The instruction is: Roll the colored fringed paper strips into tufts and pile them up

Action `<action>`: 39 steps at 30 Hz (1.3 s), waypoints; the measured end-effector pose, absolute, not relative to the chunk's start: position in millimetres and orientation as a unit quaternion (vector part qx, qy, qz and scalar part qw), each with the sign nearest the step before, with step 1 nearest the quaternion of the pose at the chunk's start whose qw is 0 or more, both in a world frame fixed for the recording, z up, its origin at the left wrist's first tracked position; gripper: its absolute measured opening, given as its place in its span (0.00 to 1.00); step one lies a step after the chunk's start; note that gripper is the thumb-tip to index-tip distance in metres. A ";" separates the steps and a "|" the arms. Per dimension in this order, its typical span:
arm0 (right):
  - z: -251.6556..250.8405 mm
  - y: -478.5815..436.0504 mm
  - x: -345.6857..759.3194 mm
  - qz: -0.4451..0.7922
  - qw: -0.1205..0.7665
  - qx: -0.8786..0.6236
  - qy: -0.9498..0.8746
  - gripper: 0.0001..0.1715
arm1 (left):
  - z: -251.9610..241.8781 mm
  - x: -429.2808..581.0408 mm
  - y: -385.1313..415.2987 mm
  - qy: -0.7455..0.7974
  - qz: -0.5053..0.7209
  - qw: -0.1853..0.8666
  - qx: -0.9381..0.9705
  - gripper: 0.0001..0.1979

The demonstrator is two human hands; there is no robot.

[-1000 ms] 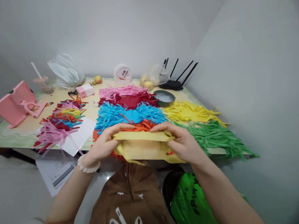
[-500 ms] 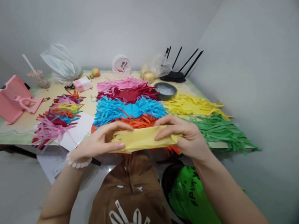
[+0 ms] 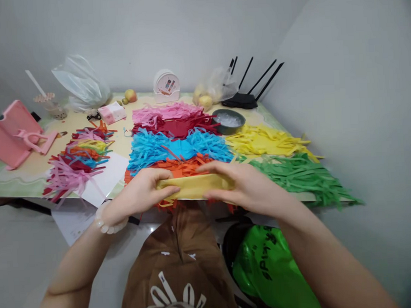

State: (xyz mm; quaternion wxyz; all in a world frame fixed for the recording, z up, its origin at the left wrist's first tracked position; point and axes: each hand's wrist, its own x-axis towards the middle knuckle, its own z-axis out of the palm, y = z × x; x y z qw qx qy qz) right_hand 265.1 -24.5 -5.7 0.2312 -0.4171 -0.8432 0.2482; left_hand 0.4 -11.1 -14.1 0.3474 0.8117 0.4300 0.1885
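Observation:
Between my hands, above the table's front edge, is a folded strip of yellow tissue paper (image 3: 190, 188), its ends partly covered by my fingers. My left hand (image 3: 147, 190) pinches its left end between thumb and fingers. At the other end my right hand (image 3: 239, 184) grips it, fingers on top and thumb along the lower side. Just behind lies fringed orange paper (image 3: 183, 166), partly hidden by the strip. Beyond it are fringed blue paper (image 3: 179, 150), dark red paper (image 3: 178, 128) and pink paper (image 3: 170, 111).
To the right lie fringed yellow paper (image 3: 267, 141) and green paper (image 3: 299, 174). Multicoloured tassels (image 3: 82, 160) and a pink stand (image 3: 15, 136) are on the left. A dark bowl (image 3: 228, 120), a black router (image 3: 240, 100) and a plastic bag (image 3: 81, 82) stand further back.
The yellow strip has tilted and looks narrower, slightly lower at its right end. My right hand has shifted, its fingers now stretched along the strip. Both hands still hold it.

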 end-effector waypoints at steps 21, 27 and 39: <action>-41.2 -35.7 246.9 0.402 0.393 -0.457 -0.689 0.08 | -35.1 -6.1 -17.1 0.400 0.309 0.557 0.659 0.11; -65.1 -43.1 243.9 0.421 0.497 -0.380 -0.657 0.12 | -49.9 -10.3 -22.6 0.349 0.387 0.609 0.598 0.08; -62.5 -48.4 234.7 0.207 0.482 -0.432 -0.733 0.11 | -48.4 -0.7 -30.4 0.447 0.377 0.334 0.740 0.16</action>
